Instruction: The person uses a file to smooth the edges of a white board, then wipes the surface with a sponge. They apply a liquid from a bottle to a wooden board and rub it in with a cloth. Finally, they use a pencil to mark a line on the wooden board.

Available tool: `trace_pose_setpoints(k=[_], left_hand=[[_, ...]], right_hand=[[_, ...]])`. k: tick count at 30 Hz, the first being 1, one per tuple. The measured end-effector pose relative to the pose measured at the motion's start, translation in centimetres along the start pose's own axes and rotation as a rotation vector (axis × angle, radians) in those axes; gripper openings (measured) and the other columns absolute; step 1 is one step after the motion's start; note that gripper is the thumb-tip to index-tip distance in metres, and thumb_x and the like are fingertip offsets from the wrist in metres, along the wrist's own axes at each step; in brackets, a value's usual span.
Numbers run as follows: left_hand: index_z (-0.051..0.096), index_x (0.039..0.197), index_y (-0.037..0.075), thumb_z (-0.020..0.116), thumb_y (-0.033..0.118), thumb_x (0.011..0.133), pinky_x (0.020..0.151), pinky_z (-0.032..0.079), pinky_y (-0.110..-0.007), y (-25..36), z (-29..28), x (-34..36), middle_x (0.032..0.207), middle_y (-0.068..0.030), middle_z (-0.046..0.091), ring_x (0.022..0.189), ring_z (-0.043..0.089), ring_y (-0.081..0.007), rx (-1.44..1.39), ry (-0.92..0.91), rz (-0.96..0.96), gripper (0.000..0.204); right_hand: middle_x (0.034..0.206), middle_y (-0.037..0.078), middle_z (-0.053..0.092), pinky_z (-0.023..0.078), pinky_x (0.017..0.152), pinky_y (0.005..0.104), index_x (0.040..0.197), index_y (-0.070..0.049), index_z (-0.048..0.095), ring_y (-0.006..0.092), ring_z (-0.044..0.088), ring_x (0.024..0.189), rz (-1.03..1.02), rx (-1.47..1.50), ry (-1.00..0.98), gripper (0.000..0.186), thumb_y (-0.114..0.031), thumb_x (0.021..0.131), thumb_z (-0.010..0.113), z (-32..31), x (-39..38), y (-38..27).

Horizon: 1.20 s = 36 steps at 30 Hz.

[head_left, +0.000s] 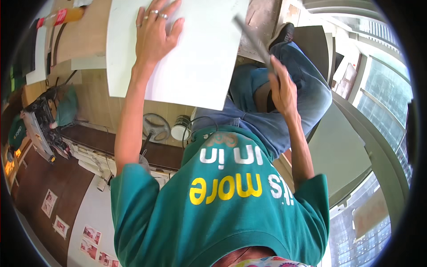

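A large white sheet [200, 66] is seen lying on a tan worktop [94, 40], its near edge carried out past the worktop's near edge, above the crossed legs in blue jeans [311, 95]. The left hand [158, 33], ringed on some fingers, is laid palm down on the sheet, left of its middle; the fingers are spread and nothing is gripped. In the right hand [283, 89], a dark flat bar [252, 39] is held by one end, with the fingers closed around it. The bar's free end is angled over the sheet's right edge; whether contact is made cannot be told. Near the worktop's far left corner, a bottle of orange drink [71, 16] can be seen.

No cut, fold or clear mark is shown on the visible face of the sheet, so the work appears to be at an early stage, though this is only a judgement; how much is left cannot be measured. The sheet's far edge and some left fingertips are cut off by the top of the view. The bar is blurred, and its exact kind cannot be made out.
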<state>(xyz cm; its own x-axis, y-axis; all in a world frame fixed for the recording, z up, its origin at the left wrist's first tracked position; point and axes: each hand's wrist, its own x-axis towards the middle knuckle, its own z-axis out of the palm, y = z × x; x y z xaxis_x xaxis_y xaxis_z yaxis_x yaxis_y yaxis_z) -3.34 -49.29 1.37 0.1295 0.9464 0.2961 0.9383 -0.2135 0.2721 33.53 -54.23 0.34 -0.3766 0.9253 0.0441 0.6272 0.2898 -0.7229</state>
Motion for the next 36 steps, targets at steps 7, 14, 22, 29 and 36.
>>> trace_pose_setpoints(k=[7, 14, 22, 29, 36], left_hand=[[0.058, 0.131, -0.003, 0.064, 0.023, 0.094, 0.106, 0.041, -0.049, -10.3, -0.3, 0.2, 0.129, -0.0271, 0.061, 0.122, 0.055, -0.0433, 0.074, 0.236, -0.257, 0.046], [0.058, 0.13, -0.004, 0.064, 0.026, 0.092, 0.105, 0.042, -0.052, -10.8, 1.1, 0.0, 0.125, -0.0305, 0.061, 0.12, 0.054, -0.0456, 0.144, 0.325, -0.38, 0.049], [0.057, 0.134, 0.0, 0.063, 0.026, 0.092, 0.107, 0.04, -0.051, -10.2, 0.6, -0.7, 0.13, -0.0315, 0.057, 0.121, 0.053, -0.0478, 0.149, 0.331, -0.433, 0.05], [0.054, 0.138, -0.001, 0.06, 0.028, 0.096, 0.11, 0.037, -0.052, -9.6, 0.0, -0.6, 0.134, -0.0315, 0.055, 0.128, 0.048, -0.0482, 0.135, 0.23, -0.511, 0.052], [0.055, 0.137, 0.002, 0.06, 0.029, 0.096, 0.112, 0.034, -0.054, -10.3, 0.8, -0.6, 0.134, -0.0291, 0.056, 0.13, 0.047, -0.0463, 0.202, 0.285, -0.458, 0.049]], right_hand=[[0.077, 0.009, 0.057, 0.055, 0.06, 0.0394, 0.139, -0.019, 0.058, 0.0275, 0.062, 0.065, -0.118, -0.121, -0.434, 0.05, -0.019, 0.091, 0.07, -1.8, -9.8, -3.7], [0.073, 0.01, 0.053, 0.05, 0.053, 0.041, 0.143, -0.022, 0.056, 0.0273, 0.056, 0.057, -0.159, -0.157, -0.159, 0.056, -0.019, 0.09, 0.072, 3.5, -3.5, -4.0], [0.072, 0.01, 0.051, 0.049, 0.053, 0.0415, 0.143, -0.022, 0.056, 0.0268, 0.055, 0.056, -0.153, -0.165, -0.258, 0.057, -0.017, 0.089, 0.074, 2.2, -8.5, -4.5], [0.072, 0.009, 0.053, 0.053, 0.055, 0.0422, 0.141, -0.025, 0.058, 0.0263, 0.059, 0.057, -0.149, -0.197, -0.234, 0.055, -0.018, 0.089, 0.074, 2.0, -8.4, -4.7], [0.073, 0.012, 0.053, 0.047, 0.051, 0.043, 0.142, -0.021, 0.057, 0.0313, 0.057, 0.055, -0.126, -0.205, -0.142, 0.053, -0.017, 0.09, 0.071, 3.6, -1.9, -6.7]])
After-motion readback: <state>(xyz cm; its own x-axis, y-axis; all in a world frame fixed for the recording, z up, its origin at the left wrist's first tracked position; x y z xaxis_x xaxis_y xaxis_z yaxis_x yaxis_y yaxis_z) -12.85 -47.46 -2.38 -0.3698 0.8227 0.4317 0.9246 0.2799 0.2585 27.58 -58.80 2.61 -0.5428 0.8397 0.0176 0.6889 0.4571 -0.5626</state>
